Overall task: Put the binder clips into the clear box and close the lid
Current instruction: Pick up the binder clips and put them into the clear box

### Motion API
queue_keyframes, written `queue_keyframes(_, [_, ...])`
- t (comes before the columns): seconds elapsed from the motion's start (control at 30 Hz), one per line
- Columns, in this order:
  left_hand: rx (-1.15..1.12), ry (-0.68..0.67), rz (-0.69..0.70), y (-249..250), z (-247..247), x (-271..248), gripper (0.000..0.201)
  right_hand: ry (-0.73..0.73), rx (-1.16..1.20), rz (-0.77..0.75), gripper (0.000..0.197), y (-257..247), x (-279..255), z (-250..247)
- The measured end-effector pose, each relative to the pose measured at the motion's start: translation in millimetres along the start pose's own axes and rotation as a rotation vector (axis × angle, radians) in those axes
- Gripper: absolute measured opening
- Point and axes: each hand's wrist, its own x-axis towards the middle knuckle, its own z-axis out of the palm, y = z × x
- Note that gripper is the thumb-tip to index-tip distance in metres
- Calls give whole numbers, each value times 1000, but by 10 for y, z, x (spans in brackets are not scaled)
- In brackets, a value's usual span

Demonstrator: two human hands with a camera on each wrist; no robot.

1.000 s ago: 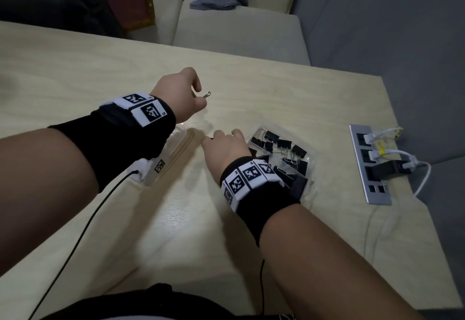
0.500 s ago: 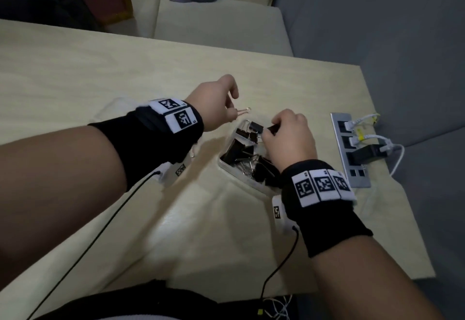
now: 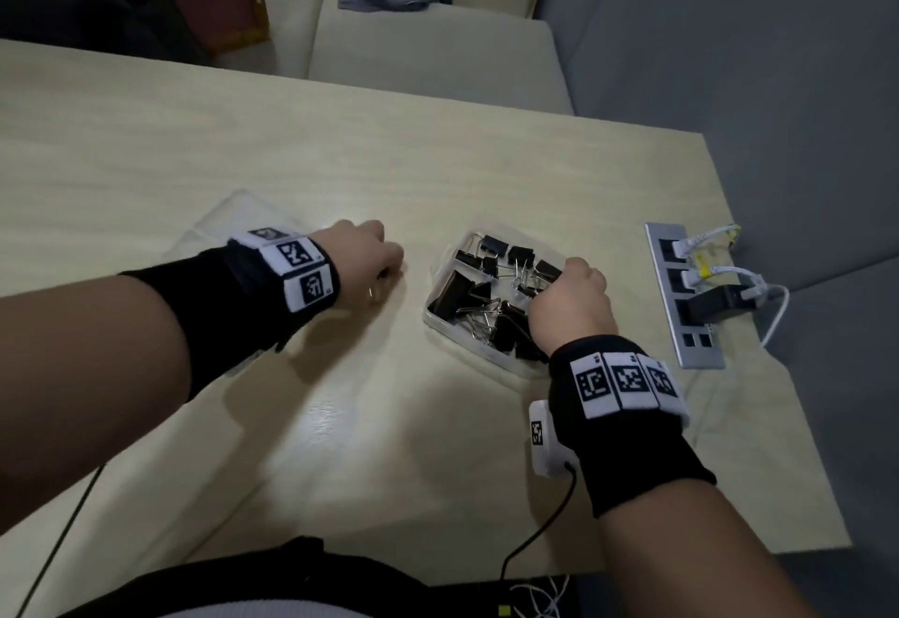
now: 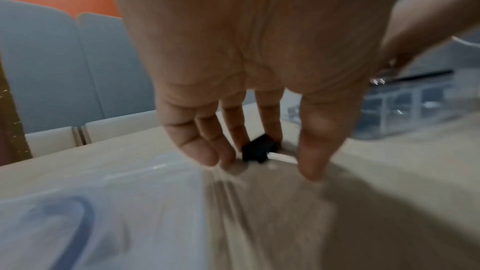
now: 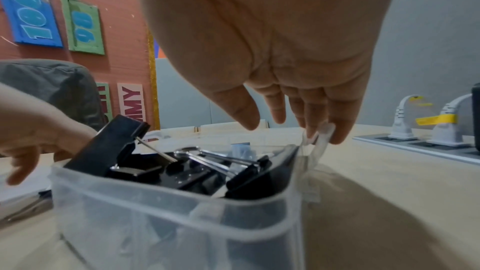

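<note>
Since 0.5 s ago, our left hand drops to the desk, pinching 1 binder clip. Right hand holds the clear box at center frame, nearly filled; lid remains off.

Bare table beyond the clear box; power strip right, lid left.
</note>
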Motion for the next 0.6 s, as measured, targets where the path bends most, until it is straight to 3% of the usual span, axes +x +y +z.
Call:
queue_keyframes(0.17, [-4, 33, -8, 13, 107, -55, 19, -21, -2, -66, 50, -47, -37, 3])
queue_keyframes(0.33, [-142, 258, -165, -122, -188, -99, 34, -7, 4, -117, 50, -24, -84, 17])
queue_keyframes(0.43, [-291, 350, -143, -75, -371, -108, 33, -17, 6, -153, 52, -57, -129, 59])
queue_keyframes(0.6, [-341, 333, -66, 168, -454, -72, 42, -51, 25, -243, 55, -173, -192, 132])
